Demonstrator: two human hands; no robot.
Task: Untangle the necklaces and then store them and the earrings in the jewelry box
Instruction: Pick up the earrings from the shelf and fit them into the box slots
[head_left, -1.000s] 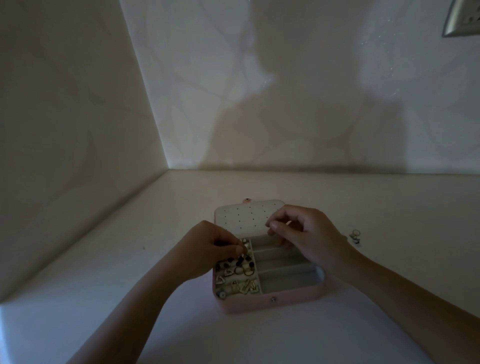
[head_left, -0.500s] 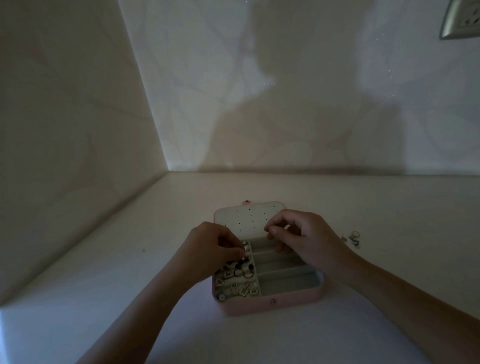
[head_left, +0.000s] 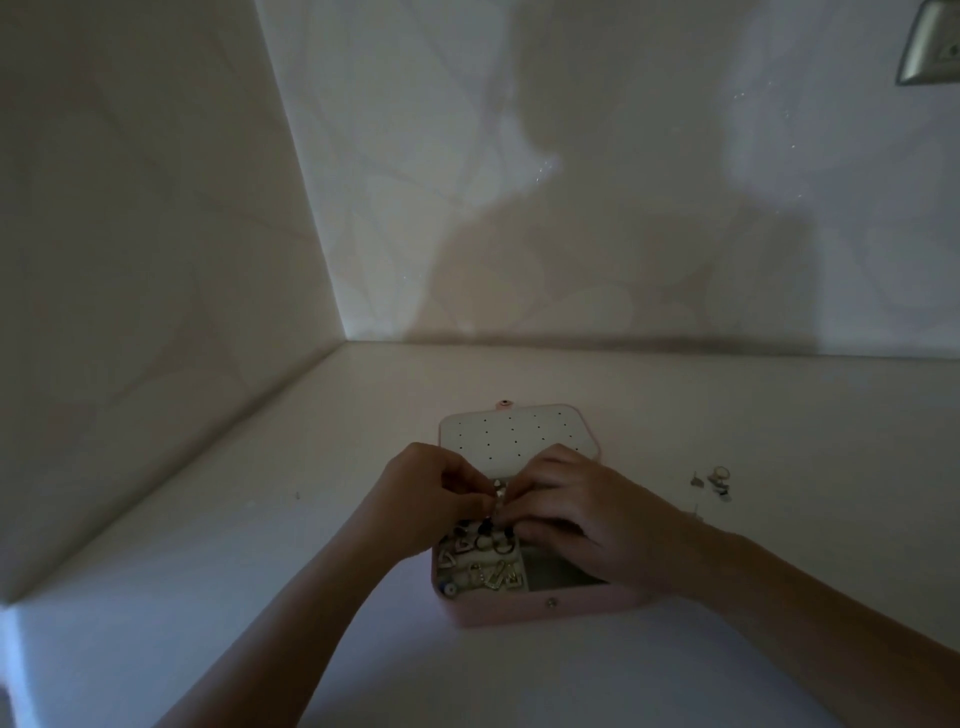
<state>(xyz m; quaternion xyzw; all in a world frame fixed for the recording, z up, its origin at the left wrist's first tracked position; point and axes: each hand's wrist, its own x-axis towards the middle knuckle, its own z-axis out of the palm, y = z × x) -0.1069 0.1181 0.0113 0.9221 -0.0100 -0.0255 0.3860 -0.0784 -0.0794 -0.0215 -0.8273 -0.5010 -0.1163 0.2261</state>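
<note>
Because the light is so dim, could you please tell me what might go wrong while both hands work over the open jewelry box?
1. The left hand and right hand pinch a small shiny piece above the crowded earring compartment; if it slips, it could get lost among those earrings.
2. The loose pieces on the counter right of the jewelry box lie near the right forearm, which might sweep them away.

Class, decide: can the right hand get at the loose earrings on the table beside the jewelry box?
Probably yes: the earrings lie on the table just right of the right hand, with nothing between. It must first release the small piece it seems to pinch.
</note>
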